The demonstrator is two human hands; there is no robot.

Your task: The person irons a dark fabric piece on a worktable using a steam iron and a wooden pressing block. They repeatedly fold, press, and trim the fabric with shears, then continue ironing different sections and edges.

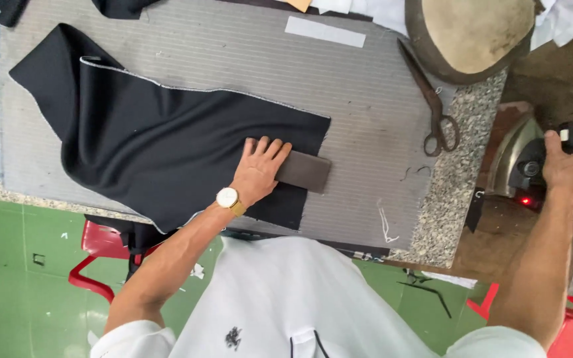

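White shirt fabric [300,298] fills the bottom of my view, closest to the lens, with both forearms reaching out from it. My left hand [258,169] lies flat, fingers spread, palm down on the black cloth [160,142], and its fingertips press on a dark rectangular block [304,170] that sits at the cloth's right edge. A pale-faced wristwatch [228,197] with a gold band shows on that wrist. The cloth is spread across a grey striped pad [366,99] covering the bench [462,172], whose speckled stone edge shows to the right. My right hand [568,169] is off to the side of the bench, closed around the dark handle of a metal iron [518,159] with a small red light glowing low on it. Rusty scissors [432,99] lie shut on the pad, well apart from both hands. Beside them, at the top, rests a rounded tan pressing cushion [472,33]. Below, I see green floor [21,265] and a red stool [94,255].
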